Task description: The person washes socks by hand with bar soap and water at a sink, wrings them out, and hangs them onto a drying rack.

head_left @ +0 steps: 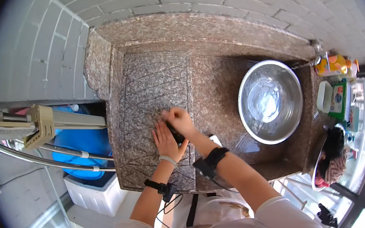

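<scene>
A small dark item (174, 134), mostly covered by my hands, lies on the grooved stone washboard (150, 80); its kind does not show. My left hand (168, 143) rests flat with fingers stretched out, against the item's lower left side. Just above it, my right hand (180, 121) is closed, with its fingers curled and slightly blurred over the item's upper end. What those fingers hold, if anything, is hidden. Beside my right wrist, a white piece (215, 140) partly shows on the stone.
A metal basin (240, 98) with water stands in the sink at right, near a tap (318, 51). Bottles (336, 65), a green box (340, 99) and a bowl of dark and striped cloths (335, 169) line the right ledge. A blue tub (81, 144) sits lower left.
</scene>
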A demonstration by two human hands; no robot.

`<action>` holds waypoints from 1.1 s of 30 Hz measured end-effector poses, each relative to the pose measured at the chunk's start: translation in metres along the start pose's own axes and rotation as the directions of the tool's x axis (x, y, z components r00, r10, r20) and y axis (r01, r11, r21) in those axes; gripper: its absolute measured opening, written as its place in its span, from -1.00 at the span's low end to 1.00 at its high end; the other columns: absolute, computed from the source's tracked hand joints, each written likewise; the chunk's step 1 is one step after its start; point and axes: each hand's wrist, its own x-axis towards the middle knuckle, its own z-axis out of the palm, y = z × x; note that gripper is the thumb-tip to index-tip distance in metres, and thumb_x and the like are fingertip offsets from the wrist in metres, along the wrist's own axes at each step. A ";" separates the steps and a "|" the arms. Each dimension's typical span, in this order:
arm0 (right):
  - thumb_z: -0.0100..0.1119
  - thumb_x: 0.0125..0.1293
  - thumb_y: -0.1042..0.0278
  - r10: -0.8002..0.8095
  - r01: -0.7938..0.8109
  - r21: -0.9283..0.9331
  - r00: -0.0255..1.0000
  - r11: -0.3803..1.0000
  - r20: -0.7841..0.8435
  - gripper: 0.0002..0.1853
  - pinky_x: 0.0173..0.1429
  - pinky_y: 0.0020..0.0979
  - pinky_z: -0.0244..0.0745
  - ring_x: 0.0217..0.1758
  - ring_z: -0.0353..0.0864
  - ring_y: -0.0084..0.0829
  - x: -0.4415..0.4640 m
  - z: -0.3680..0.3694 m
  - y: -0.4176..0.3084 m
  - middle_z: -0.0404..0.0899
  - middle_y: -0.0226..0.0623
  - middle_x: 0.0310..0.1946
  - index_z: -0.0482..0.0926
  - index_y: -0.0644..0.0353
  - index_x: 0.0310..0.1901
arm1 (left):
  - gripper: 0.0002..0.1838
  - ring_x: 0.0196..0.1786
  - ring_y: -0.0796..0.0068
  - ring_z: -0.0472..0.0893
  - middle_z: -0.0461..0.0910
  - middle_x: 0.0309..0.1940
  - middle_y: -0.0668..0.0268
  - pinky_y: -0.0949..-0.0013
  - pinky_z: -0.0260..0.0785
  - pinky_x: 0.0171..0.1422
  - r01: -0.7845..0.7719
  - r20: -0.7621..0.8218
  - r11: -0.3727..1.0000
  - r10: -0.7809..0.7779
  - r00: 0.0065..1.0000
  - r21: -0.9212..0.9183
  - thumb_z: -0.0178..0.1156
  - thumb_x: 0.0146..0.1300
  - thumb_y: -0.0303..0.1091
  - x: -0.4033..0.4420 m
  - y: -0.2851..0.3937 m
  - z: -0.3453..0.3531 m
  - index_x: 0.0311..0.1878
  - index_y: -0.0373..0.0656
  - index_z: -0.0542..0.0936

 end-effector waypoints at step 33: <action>-0.04 0.28 0.20 0.133 -0.687 0.622 0.704 0.376 0.698 -0.62 0.17 -0.28 0.34 0.03 0.48 -0.30 -0.077 -0.263 0.015 0.48 -0.13 0.00 0.42 0.31 0.01 | -0.83 -0.39 0.59 0.49 0.51 -0.35 0.36 0.48 0.41 -0.32 0.055 0.033 0.051 -0.360 0.932 -0.997 0.15 0.21 -0.39 0.042 0.147 0.049 -0.16 -0.20 0.47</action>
